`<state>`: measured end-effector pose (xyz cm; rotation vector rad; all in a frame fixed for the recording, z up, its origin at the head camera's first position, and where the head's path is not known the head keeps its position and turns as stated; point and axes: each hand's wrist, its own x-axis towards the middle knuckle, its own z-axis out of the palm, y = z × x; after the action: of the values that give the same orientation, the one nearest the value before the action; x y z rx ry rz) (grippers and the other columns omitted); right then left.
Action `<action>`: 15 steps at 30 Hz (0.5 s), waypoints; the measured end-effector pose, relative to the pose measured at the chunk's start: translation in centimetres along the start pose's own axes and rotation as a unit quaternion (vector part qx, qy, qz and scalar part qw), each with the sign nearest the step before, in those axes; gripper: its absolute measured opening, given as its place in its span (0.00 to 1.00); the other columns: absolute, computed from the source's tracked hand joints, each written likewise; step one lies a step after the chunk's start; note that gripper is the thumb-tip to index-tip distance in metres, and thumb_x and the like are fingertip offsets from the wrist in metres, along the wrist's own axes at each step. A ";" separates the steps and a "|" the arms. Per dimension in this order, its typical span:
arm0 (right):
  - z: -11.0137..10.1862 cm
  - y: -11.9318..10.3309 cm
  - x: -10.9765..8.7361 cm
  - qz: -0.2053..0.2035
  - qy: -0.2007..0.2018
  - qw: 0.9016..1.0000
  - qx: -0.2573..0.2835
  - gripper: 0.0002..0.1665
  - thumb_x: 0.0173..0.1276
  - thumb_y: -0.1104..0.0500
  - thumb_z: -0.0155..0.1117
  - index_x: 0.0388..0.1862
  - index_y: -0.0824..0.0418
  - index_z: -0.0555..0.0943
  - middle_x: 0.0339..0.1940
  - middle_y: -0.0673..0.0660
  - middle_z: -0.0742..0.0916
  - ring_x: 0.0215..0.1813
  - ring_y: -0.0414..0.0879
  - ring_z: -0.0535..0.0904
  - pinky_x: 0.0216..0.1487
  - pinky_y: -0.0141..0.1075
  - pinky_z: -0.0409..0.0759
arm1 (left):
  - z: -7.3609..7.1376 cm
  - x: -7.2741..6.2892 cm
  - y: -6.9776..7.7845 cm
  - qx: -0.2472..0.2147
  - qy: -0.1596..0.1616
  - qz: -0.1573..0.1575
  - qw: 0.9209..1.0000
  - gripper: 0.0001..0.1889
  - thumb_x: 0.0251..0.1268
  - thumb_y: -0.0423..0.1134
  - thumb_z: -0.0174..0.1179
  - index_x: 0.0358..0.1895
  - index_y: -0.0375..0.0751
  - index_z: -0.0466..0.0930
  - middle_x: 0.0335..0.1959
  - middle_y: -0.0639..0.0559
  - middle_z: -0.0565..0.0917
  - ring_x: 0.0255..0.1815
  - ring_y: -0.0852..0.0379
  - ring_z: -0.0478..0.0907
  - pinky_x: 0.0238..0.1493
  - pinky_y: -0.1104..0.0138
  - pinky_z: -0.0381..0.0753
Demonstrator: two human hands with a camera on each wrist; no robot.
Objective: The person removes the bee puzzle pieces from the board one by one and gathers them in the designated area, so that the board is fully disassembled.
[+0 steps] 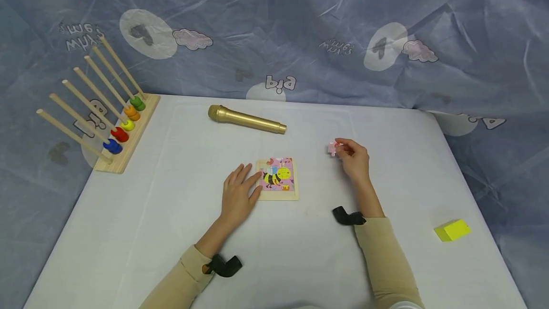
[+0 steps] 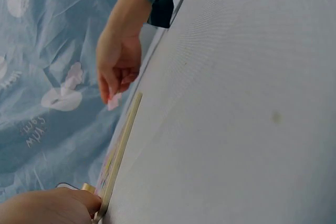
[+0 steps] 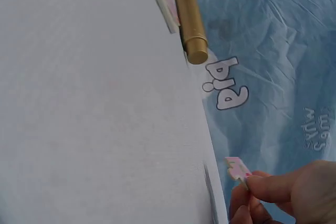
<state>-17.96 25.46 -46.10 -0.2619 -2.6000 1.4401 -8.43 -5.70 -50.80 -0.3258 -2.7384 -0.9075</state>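
A small pink jigsaw piece (image 1: 332, 148) is pinched between the thumb and fingers of my right hand (image 1: 354, 159), held to the right of the puzzle. The right wrist view shows the same piece (image 3: 238, 169) at the fingertips. On the table lies a square wooden-framed jigsaw puzzle (image 1: 279, 179) with a yellow-and-black bee on pink. Its upper left part shows bare board. My left hand (image 1: 238, 193) rests at the puzzle's left edge with fingers spread, the thumb and index fingertips touching the frame. In the left wrist view the puzzle's frame (image 2: 121, 153) appears edge-on beside that hand.
A gold microphone (image 1: 247, 119) lies behind the puzzle. At the far left stands a wooden peg rack (image 1: 137, 137) with coloured rings and tall slanting pegs. A yellow block (image 1: 452, 230) sits near the right edge of the white table (image 1: 171, 204). Blue-grey patterned cloth hangs behind.
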 end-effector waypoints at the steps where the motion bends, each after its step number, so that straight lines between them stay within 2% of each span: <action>1: 0.0 0.2 0.1 0.005 0.001 1.000 -0.007 0.16 0.68 0.64 0.63 0.53 0.60 0.84 0.37 0.57 0.85 0.32 0.33 0.74 0.31 0.21 0.71 | 0.0 0.0 0.0 0.001 0.000 0.000 1.000 0.19 0.65 0.42 0.63 0.58 0.45 0.82 0.68 0.41 0.73 0.73 0.41 0.62 0.70 0.44 0.58; 9: 0.4 1.2 0.2 0.003 0.018 0.999 -0.051 0.18 0.68 0.63 0.61 0.56 0.57 0.84 0.40 0.63 0.87 0.34 0.38 0.73 0.32 0.24 0.68 | 0.1 0.0 0.0 0.005 -0.005 -0.001 1.000 0.19 0.65 0.43 0.63 0.58 0.45 0.82 0.69 0.41 0.73 0.73 0.41 0.62 0.70 0.43 0.58; 15: 0.6 1.5 0.1 -0.026 0.028 0.997 -0.072 0.18 0.68 0.65 0.61 0.56 0.59 0.84 0.41 0.64 0.86 0.37 0.45 0.73 0.36 0.28 0.67 | 0.0 0.0 0.0 0.007 -0.007 -0.001 1.000 0.19 0.65 0.43 0.63 0.59 0.45 0.82 0.69 0.41 0.73 0.73 0.41 0.62 0.70 0.43 0.58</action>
<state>-18.08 25.80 -47.67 -0.2466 -2.6483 1.2127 -8.43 -5.68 -50.80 -0.3275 -2.7562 -0.8907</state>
